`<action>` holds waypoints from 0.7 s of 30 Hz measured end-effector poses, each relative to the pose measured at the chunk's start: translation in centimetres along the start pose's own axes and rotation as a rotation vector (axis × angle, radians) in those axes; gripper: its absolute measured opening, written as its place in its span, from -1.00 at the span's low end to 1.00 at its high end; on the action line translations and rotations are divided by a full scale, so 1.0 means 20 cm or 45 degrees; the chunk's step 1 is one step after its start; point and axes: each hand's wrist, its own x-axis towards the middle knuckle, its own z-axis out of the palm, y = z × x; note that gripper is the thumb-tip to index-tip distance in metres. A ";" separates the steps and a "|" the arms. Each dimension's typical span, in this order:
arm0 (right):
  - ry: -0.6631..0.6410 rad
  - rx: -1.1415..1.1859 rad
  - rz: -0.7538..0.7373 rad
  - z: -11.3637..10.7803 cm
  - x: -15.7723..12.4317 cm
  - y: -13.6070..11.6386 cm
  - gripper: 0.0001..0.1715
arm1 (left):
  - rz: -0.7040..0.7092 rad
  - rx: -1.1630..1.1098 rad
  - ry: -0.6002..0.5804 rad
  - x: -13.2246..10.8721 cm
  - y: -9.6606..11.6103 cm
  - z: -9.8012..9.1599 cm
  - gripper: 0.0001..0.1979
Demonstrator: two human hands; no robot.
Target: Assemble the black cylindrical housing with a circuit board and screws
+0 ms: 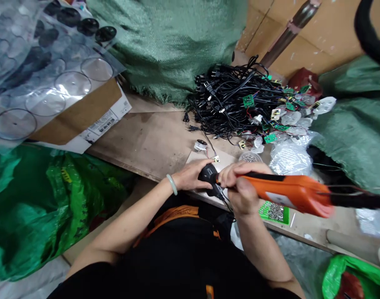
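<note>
My right hand point(241, 187) is wrapped round the front of an orange electric screwdriver point(289, 193), whose body runs off to the right. Its tip points down at a small black part point(208, 174) near the table's front edge. My left hand point(190, 174), with a pale green bangle on the wrist, is closed on that black part and holds it down on a piece of card point(202, 158). A thin wire runs from the part to a tiny circuit board point(216, 158).
A tangled heap of black cables with green circuit boards point(239, 101) lies behind. A small green tray of screws point(273, 211) sits right of my hand. Green sacks point(37, 203) crowd both sides; a box of clear discs point(53, 91) stands left.
</note>
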 end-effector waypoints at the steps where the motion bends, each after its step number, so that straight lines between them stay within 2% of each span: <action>1: 0.062 0.038 -0.067 -0.01 0.03 -0.03 -0.77 | -0.022 0.013 -0.071 0.01 0.03 -0.02 -0.07; 2: 0.123 0.059 -0.125 -0.03 0.05 -0.07 -0.77 | -0.053 0.053 -0.081 0.01 0.07 -0.04 -0.05; 3: 0.173 0.057 -0.167 -0.05 0.07 -0.09 -0.77 | -0.102 0.117 -0.019 0.00 0.12 -0.03 -0.06; 4: 0.208 0.032 -0.188 -0.09 0.08 -0.11 -0.77 | -0.167 0.198 0.110 -0.02 0.17 -0.01 -0.11; 6: 0.266 -0.007 -0.208 -0.17 0.08 -0.13 -0.77 | -0.370 0.363 0.462 -0.07 0.29 0.09 -0.20; 7: 0.287 -0.008 -0.211 -0.21 0.08 -0.12 -0.79 | -0.460 0.418 0.538 -0.09 0.35 0.15 -0.17; 8: 0.308 0.001 -0.213 -0.25 0.06 -0.11 -0.81 | -0.513 0.455 0.546 -0.10 0.39 0.22 -0.11; 10: 0.362 0.020 -0.217 -0.32 0.03 -0.08 -0.82 | -0.548 0.528 0.469 -0.08 0.42 0.34 -0.01; 13: 0.418 0.029 -0.218 -0.38 -0.02 -0.03 -0.82 | -0.519 0.673 0.299 0.02 0.39 0.44 -0.01; 16: 0.425 0.057 -0.234 -0.44 -0.07 -0.02 -0.84 | -0.431 0.774 0.136 0.10 0.32 0.40 -0.11; 18: 0.442 0.070 -0.249 -0.48 -0.09 -0.04 -0.84 | -0.291 0.729 0.020 0.09 0.28 0.28 -0.15; 21: 0.471 0.075 -0.237 -0.53 -0.12 -0.06 -0.83 | -0.103 0.543 -0.190 0.02 0.28 0.06 -0.19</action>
